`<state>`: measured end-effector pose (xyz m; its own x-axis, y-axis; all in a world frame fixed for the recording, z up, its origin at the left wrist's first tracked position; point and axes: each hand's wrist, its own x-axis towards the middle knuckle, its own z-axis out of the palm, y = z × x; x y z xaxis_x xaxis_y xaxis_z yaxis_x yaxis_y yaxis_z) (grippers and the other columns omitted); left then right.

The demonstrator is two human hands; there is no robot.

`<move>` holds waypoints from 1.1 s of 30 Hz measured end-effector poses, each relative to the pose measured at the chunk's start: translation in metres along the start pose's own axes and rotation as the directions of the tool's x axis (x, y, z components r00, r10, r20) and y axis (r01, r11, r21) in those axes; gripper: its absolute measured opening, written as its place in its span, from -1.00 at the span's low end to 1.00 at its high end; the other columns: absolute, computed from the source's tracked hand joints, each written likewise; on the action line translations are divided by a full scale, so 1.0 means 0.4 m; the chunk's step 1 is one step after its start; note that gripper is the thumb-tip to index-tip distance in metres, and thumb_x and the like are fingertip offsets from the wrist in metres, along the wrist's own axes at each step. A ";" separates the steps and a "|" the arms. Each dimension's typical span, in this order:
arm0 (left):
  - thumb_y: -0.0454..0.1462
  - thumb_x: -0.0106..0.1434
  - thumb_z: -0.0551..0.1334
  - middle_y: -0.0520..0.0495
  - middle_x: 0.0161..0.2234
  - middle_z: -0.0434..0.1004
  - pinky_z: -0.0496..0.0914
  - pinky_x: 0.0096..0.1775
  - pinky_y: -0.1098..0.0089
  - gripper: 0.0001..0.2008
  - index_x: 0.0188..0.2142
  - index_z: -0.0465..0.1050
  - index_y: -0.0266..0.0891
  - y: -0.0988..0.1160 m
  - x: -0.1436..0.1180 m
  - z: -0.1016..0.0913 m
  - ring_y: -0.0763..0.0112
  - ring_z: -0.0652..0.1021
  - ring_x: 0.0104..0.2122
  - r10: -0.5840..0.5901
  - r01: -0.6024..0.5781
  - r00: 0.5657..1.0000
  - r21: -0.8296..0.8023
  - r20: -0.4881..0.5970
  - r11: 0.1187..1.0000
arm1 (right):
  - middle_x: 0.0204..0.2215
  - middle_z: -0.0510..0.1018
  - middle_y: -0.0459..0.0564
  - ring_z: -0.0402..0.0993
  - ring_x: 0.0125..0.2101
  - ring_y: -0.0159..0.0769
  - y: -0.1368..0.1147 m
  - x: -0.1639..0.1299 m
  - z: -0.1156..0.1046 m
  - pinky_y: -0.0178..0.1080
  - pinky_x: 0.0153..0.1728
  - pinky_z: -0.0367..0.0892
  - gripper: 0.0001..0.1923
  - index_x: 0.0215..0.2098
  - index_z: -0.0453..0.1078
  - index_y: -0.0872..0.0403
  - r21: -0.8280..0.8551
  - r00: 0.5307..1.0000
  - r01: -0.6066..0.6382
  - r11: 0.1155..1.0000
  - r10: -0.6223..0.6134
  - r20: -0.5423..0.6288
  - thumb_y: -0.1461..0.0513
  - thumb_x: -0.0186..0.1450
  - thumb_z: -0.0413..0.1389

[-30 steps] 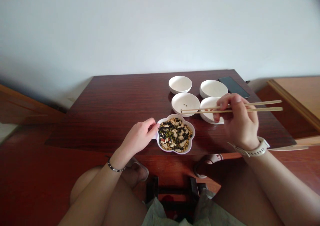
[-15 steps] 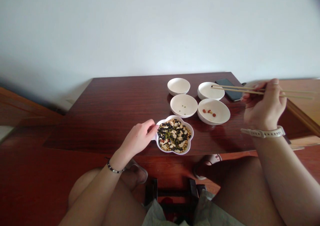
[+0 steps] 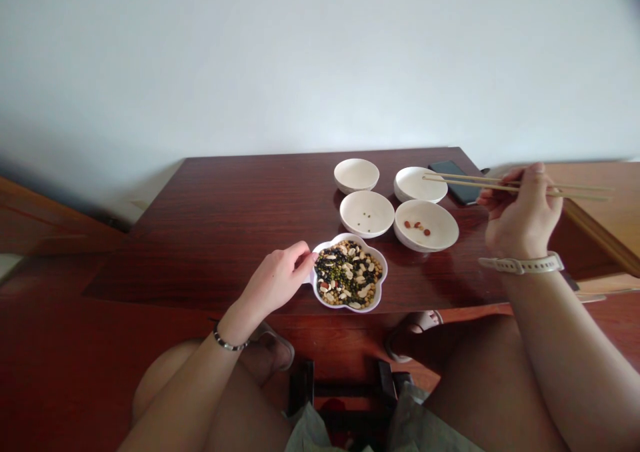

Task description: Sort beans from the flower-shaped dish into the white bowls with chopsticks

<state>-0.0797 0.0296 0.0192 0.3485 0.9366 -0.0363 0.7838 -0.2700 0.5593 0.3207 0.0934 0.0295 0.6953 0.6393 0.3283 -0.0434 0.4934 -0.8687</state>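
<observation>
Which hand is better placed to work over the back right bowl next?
The right grip, probably: it holds the chopsticks, whose tips appear over that bowl. The left grip is on the dish, farther off.

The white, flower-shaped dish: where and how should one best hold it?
Probably by the pale handle of the dish, pinched from the left: it juts leftward from the scalloped outline, where the bare left hand holds it.

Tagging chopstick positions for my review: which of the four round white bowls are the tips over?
The far right bowl, next to the dark device: it alone has the chopsticks, held in the right hand, reaching over it.
</observation>
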 end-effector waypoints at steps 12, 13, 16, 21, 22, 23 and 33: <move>-0.08 0.56 0.06 0.07 -0.51 0.45 0.12 -0.38 0.35 -0.64 -0.34 0.35 -0.17 0.001 0.001 -0.001 0.41 0.43 -0.51 -0.006 0.006 1.000 -0.003 0.013 1.000 | -0.53 0.41 -0.14 0.40 -0.68 -0.44 -0.016 -0.016 0.011 -0.32 -0.68 0.25 -0.61 -0.46 0.39 0.07 0.029 1.000 -0.009 1.000 0.009 0.010 0.27 0.53 -0.03; -0.08 0.56 0.05 0.07 -0.51 0.45 0.12 -0.38 0.35 -0.64 -0.34 0.35 -0.17 0.002 0.001 -0.002 0.41 0.43 -0.51 -0.006 0.006 1.000 -0.002 0.014 1.000 | -0.52 0.41 -0.14 0.39 -0.68 -0.44 -0.017 -0.018 0.012 -0.32 -0.68 0.25 -0.62 -0.46 0.39 0.07 0.039 1.000 -0.013 0.999 0.012 0.015 0.26 0.53 -0.01; -0.08 0.57 0.05 0.06 -0.50 0.45 0.13 -0.38 0.35 -0.64 -0.34 0.34 -0.17 0.002 0.001 -0.002 0.41 0.43 -0.51 -0.009 0.009 1.000 -0.001 0.016 1.000 | -0.52 0.42 -0.12 0.40 -0.67 -0.43 -0.024 -0.027 0.016 -0.32 -0.69 0.25 -0.63 -0.47 0.40 0.08 0.072 0.999 -0.031 0.997 0.028 0.036 0.25 0.52 0.01; -0.07 0.57 0.06 0.06 -0.50 0.46 0.14 -0.38 0.36 -0.64 -0.35 0.34 -0.17 0.003 0.000 -0.001 0.41 0.44 -0.50 -0.003 0.003 1.000 -0.006 0.003 1.000 | -0.50 0.43 -0.10 0.42 -0.64 -0.42 -0.036 -0.064 0.029 -0.32 -0.67 0.27 -0.67 -0.47 0.41 0.09 0.087 0.993 -0.071 0.994 0.062 0.101 0.23 0.47 0.09; -0.07 0.57 0.06 0.06 -0.50 0.46 0.15 -0.38 0.36 -0.64 -0.35 0.34 -0.17 0.003 0.000 -0.001 0.41 0.44 -0.51 -0.001 0.001 1.000 -0.008 0.002 1.000 | -0.50 0.43 -0.09 0.43 -0.64 -0.42 -0.038 -0.076 0.034 -0.32 -0.67 0.27 -0.68 -0.47 0.42 0.10 0.094 0.990 -0.071 0.993 0.058 0.129 0.23 0.47 0.10; -0.07 0.56 0.06 0.06 -0.50 0.46 0.15 -0.38 0.36 -0.64 -0.35 0.35 -0.17 0.003 0.000 -0.001 0.41 0.44 -0.51 -0.001 0.001 1.000 -0.009 0.002 1.000 | -0.50 0.43 -0.08 0.43 -0.63 -0.41 -0.039 -0.090 0.039 -0.32 -0.67 0.27 -0.68 -0.46 0.42 0.10 0.095 0.985 -0.068 0.993 0.052 0.164 0.22 0.46 0.11; -0.08 0.56 0.08 0.07 -0.50 0.47 0.16 -0.37 0.37 -0.65 -0.34 0.35 -0.17 -0.001 0.002 0.004 0.41 0.45 -0.50 -0.007 0.007 1.000 -0.008 -0.004 1.000 | -0.55 0.44 -0.05 0.40 -0.57 -0.29 -0.093 -0.264 0.077 -0.19 -0.52 0.30 -0.57 -0.42 0.46 0.00 -0.072 0.810 0.092 0.993 -0.032 0.586 0.01 0.55 0.06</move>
<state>-0.0789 0.0301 0.0176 0.3406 0.9395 -0.0369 0.7822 -0.2613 0.5656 0.2269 0.0258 0.0385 0.1438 0.8473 0.5113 0.0727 0.5063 -0.8593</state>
